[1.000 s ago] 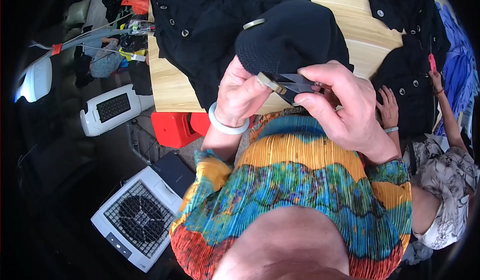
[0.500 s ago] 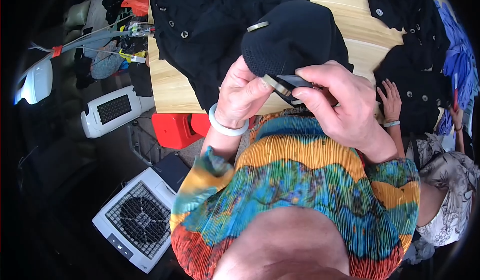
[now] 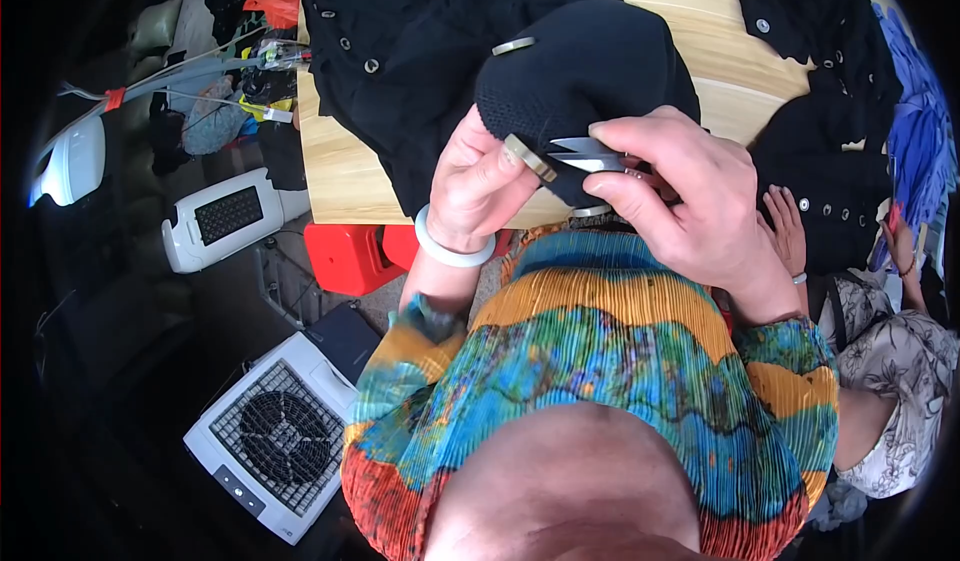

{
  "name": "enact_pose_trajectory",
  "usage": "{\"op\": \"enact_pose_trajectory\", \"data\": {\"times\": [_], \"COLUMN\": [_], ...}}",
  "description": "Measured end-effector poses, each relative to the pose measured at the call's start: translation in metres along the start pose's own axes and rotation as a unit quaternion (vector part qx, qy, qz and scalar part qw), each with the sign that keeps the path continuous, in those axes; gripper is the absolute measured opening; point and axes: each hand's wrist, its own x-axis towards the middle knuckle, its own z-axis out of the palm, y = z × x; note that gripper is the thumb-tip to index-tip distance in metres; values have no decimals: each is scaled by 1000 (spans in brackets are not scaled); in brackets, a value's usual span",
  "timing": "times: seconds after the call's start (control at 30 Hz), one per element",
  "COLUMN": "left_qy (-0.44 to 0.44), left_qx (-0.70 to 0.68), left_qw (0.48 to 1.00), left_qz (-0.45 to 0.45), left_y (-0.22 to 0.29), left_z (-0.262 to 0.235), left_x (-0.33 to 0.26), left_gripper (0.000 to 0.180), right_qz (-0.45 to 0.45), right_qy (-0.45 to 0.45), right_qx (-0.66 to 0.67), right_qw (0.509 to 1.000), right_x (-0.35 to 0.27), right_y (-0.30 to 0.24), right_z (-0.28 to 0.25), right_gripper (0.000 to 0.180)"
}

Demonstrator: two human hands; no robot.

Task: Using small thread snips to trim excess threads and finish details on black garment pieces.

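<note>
A black knitted garment (image 3: 610,71) with large pale buttons is raised in front of me at the near table edge. My left hand (image 3: 478,186) is closed on its ribbed edge, thumb against one button (image 3: 530,158). Between the thumb and fingers of my right hand (image 3: 690,201) is a pair of thread snips (image 3: 595,155). The snips' blades are apart, their tips just right of that button, against the black cloth. Another button (image 3: 513,47) shows higher on the garment, and a further button (image 3: 591,211) hangs below the snips.
More black buttoned garments (image 3: 400,21) lie across the wooden table (image 3: 350,176). At the right are another person's hand (image 3: 785,226) and a blue-purple cloth pile (image 3: 915,111). A red stool (image 3: 345,259) and a white fan unit (image 3: 280,436) stand at lower left.
The snips' blades now show spread apart beside the button. My left hand and the held button have shifted slightly left. The other person's hand at the right has moved down a little.
</note>
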Motion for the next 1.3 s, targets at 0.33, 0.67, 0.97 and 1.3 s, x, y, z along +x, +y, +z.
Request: {"op": "enact_pose_trajectory", "data": {"times": [0.33, 0.67, 0.97, 1.3], "left_qy": [7, -13, 7, -4], "left_qx": [76, 80, 74, 24], "left_qw": [997, 997, 997, 1000], "left_qz": [29, 19, 13, -8], "left_y": [2, 2, -1, 1], "left_z": [4, -4, -4, 0], "left_x": [3, 1, -1, 0], "left_gripper": [43, 41, 44, 53], "right_qz": [-12, 49, 15, -8], "right_qy": [-6, -25, 27, 27], "right_qx": [-4, -4, -18, -32], "right_qw": [1000, 998, 999, 999], "right_x": [1, 1, -3, 1], "right_y": [1, -3, 4, 6], "right_z": [2, 1, 8, -2], "right_gripper": [26, 20, 18, 24]}}
